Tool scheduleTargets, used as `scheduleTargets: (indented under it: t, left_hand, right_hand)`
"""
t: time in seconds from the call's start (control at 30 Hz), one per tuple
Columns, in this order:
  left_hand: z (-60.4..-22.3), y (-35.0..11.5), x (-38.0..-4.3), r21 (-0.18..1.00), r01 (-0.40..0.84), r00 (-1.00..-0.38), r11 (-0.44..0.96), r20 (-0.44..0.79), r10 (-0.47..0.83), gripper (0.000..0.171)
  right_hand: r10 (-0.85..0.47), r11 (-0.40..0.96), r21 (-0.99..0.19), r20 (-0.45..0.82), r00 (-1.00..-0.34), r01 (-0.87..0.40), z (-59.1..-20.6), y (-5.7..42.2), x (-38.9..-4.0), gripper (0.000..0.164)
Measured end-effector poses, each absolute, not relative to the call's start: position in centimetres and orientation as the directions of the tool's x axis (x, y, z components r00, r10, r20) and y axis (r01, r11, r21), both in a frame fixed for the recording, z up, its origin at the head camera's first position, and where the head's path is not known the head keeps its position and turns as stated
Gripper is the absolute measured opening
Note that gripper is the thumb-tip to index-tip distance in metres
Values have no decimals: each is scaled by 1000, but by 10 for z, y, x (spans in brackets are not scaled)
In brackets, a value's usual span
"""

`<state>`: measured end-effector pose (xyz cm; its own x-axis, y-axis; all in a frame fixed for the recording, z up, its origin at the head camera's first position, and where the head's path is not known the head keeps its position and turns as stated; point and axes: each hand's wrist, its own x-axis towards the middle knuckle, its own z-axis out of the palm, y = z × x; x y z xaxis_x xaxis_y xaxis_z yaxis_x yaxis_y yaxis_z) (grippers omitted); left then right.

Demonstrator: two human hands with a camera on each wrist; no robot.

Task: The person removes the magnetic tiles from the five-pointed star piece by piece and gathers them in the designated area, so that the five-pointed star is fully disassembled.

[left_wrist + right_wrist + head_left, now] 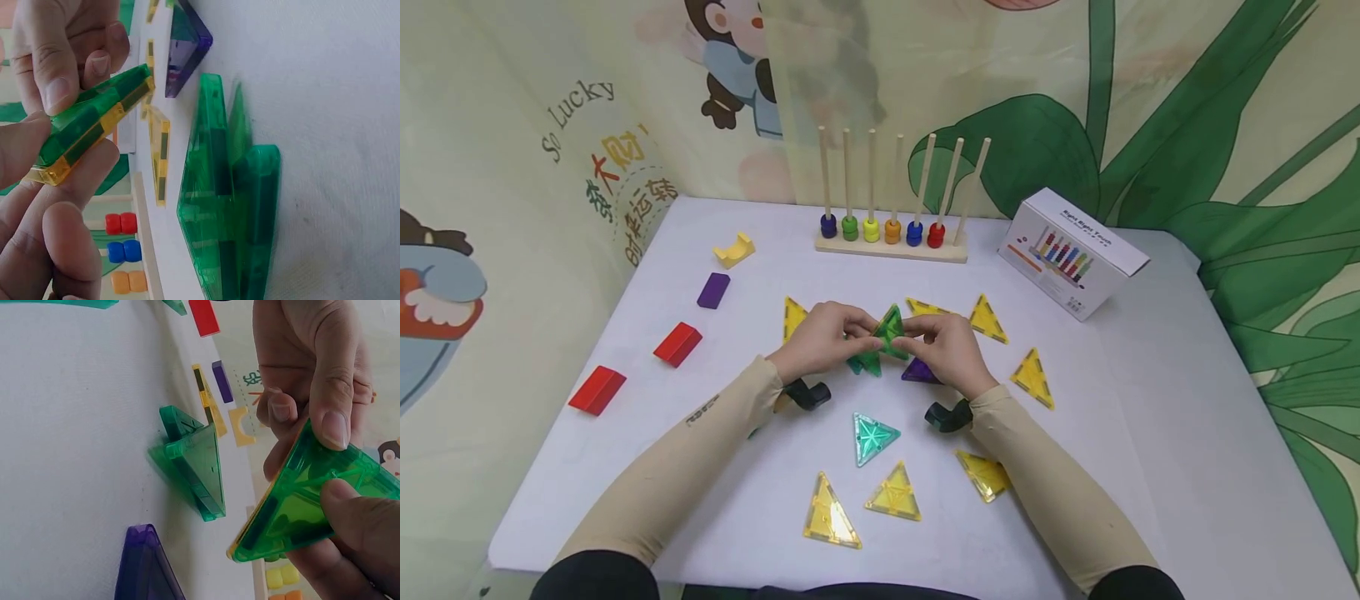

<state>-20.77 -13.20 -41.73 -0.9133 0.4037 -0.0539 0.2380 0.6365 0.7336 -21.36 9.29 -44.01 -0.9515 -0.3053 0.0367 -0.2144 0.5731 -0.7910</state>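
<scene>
Both hands meet above the middle of the table around a translucent green triangular magnetic tile (891,332). My left hand (827,337) pinches one side of it, and my right hand (951,348) pinches the other between thumb and fingers. Flat against its underside lies a yellow triangular tile (57,170), seen edge-on in the left wrist view. Below the hands, green tiles (199,472) lean together on the cloth. A purple tile (919,372) is partly hidden by the right hand. Nearer the front lies a teal triangular tile (874,439).
Several yellow triangular tiles (1033,379) lie around the hands. Red blocks (678,344), a purple block (713,290) and a yellow arch block (734,250) line the left side. At the back stand a bead-and-peg rack (891,243) and a white box (1071,250).
</scene>
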Motion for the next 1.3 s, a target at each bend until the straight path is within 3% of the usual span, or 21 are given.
scheduleTargets:
  t: [0.37,0.5,0.63,0.8,1.07,1.3]
  left_hand:
    - [-412,-149,-211,751,157,-944,641,-76,320,20]
    - [-407,-168,-210,722,152,-947,675,-88,308,19]
    - [-404,-187,-201,692,96,-938,716,-177,298,22]
    - [-410,-198,-188,656,67,-896,752,-292,334,27]
    - [-428,-198,-171,583,174,-869,793,-288,402,4]
    - [-428,-184,-173,454,296,-897,840,-172,408,7]
  right_hand:
    - [-404,501,-829,28,-915,-247,-439,92,-221,25]
    - [-362,542,-824,-49,-931,-167,-437,98,-227,26]
    - [-290,571,-817,-116,-950,-75,-434,105,-239,26]
    - [-302,605,-792,-133,-944,-82,-432,102,-255,27]
    - [-273,668,-743,-195,-942,-40,-434,71,-280,31]
    - [-286,663,-746,-178,-942,-61,-436,56,-287,39]
